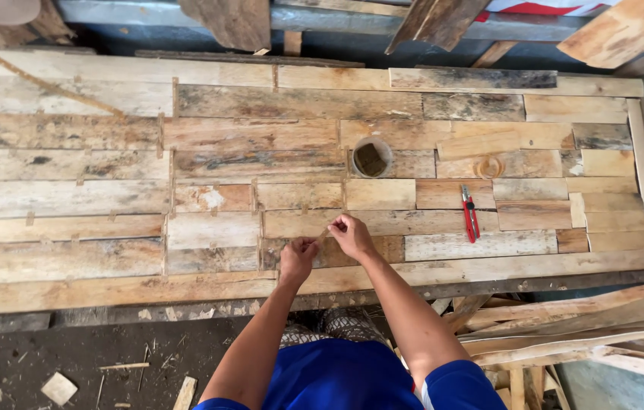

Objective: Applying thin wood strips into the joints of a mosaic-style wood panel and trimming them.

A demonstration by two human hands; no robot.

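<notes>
I look down on a long panel (pixel 64 199) of mismatched planks that fills most of the frame. The boards already lie edge to edge across the whole surface, from the left edge to the right, with thin slips of wood tucked into many of the seams on the left half. I judge the laying-out largely done; what seems left is the fine work at the joints, and I cannot tell how many seams on the right half are treated.

Both hands meet at lower centre, just above the near edge of the panel. The left hand (pixel 298 258) is closed in a pinch, fingers curled, and it holds one end of a small sliver (pixel 323 234) of wood. The right hand (pixel 351 235) is pinched too, thumb and forefinger closed on the other end of that sliver. So the sliver lies between the two hands, touching both, right over a seam where two short boards meet. It is tiny and I cannot tell whether it already sits in the gap.

A cup (pixel 372 158) with something dark inside stands above the hands at centre. Red-handled pliers (pixel 470 213) lie to the right, well apart from the fingers. Loose planks (pixel 580 334) pile up at lower right.
</notes>
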